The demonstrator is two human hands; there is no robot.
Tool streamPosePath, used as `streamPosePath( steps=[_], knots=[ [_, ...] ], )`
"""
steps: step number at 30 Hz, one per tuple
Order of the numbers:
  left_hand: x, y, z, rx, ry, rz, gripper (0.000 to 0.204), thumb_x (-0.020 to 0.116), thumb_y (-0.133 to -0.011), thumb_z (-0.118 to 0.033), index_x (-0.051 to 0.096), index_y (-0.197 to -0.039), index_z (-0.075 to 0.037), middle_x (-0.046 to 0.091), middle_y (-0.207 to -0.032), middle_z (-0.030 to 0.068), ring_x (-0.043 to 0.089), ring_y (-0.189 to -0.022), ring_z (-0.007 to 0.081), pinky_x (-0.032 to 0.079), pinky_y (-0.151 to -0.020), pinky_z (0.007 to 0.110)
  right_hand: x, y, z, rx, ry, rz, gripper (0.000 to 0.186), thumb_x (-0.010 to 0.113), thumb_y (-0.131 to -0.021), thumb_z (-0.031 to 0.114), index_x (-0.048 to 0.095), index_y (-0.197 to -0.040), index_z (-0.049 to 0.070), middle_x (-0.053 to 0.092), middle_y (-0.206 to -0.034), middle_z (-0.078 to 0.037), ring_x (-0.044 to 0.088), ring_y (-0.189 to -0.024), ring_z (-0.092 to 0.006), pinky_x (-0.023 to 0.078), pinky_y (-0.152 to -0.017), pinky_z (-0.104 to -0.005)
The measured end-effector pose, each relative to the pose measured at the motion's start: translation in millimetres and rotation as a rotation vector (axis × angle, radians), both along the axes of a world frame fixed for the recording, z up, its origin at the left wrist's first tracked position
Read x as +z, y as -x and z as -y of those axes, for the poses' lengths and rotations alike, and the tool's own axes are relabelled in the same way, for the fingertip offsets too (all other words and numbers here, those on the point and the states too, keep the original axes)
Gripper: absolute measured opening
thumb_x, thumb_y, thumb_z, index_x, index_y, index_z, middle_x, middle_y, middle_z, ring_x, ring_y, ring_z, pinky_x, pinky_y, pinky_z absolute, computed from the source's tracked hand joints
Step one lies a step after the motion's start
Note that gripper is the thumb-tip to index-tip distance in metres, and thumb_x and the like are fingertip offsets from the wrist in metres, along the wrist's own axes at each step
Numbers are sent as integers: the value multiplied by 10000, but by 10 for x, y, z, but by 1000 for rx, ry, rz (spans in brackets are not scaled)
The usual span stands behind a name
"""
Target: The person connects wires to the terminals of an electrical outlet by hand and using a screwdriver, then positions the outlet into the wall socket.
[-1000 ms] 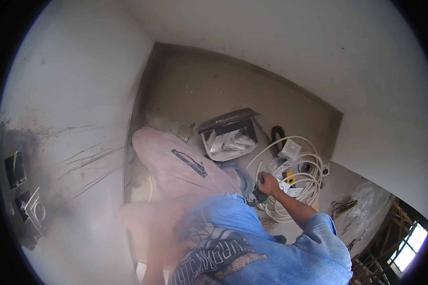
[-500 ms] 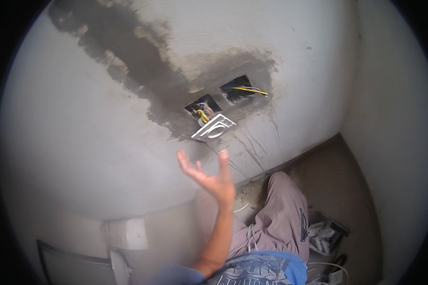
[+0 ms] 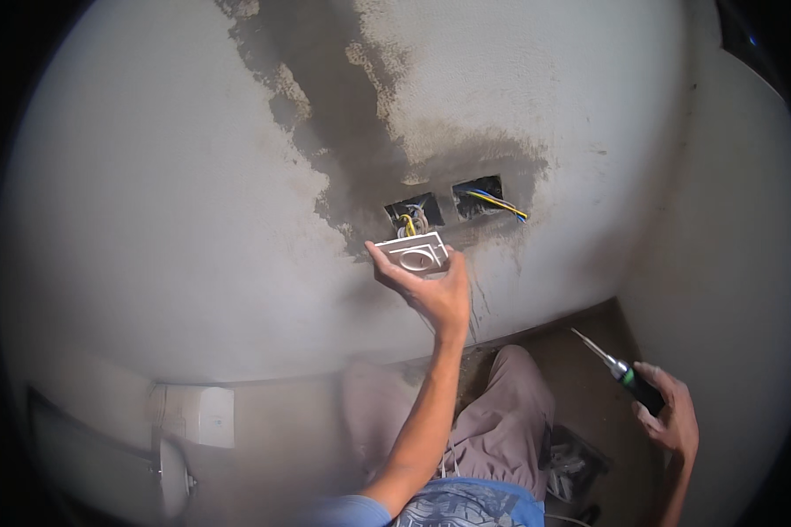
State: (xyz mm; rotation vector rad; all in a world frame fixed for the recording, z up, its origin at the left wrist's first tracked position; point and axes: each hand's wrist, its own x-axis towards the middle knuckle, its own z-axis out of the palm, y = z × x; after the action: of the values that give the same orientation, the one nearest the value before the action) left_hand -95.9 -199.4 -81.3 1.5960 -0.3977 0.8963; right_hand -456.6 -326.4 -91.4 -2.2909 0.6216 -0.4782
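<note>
Grey mortar (image 3: pixel 316 79) scars a white wall (image 3: pixel 211 202) above a bare floor (image 3: pixel 281 439).
The dark band ends around a square recess (image 3: pixel 485 186), its loose blue and yellow wires (image 3: pixel 505 205) poking out, with thin streaks running down the wall below. At lower left, a white container (image 3: pixel 215 416) stands near a dark-edged panel (image 3: pixel 97 479); at lower right, a shadowed box (image 3: pixel 596 457) holds pale parts (image 3: pixel 569 464).

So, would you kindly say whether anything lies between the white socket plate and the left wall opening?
Only wires, some yellow, run between the white socket plate and the left wall opening; nothing else visible.
</note>
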Motion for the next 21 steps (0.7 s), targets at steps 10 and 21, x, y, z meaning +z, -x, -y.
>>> streamPosePath(
  steps=[10, 21],
  knots=[
    [304, -130, -714, -433, -204, -298, 1006, 800, -785, -63, 167, -1568, -45, 354, -1491, 225, 480, -1288, 288, 488, -994, 418, -335, -1875, 730, 440, -406, 859, 452, 860, -657, 60, 620, -1035, -2, 682, -1000, -149, 653, -929, -214, 505, -806, -343],
    [866, -7, -835, -345, -503, -561, 853, 747, -800, 2, 271, -1508, 9, 552, -1343, 171, 603, -1149, 210, 559, -903, 343, -829, -2790, 352, 352, -1205, 1148, 493, 744, -916, 300, 404, -1187, 66, 667, -1003, -222, 642, -711, -180, 537, -648, -298]
  ],
)
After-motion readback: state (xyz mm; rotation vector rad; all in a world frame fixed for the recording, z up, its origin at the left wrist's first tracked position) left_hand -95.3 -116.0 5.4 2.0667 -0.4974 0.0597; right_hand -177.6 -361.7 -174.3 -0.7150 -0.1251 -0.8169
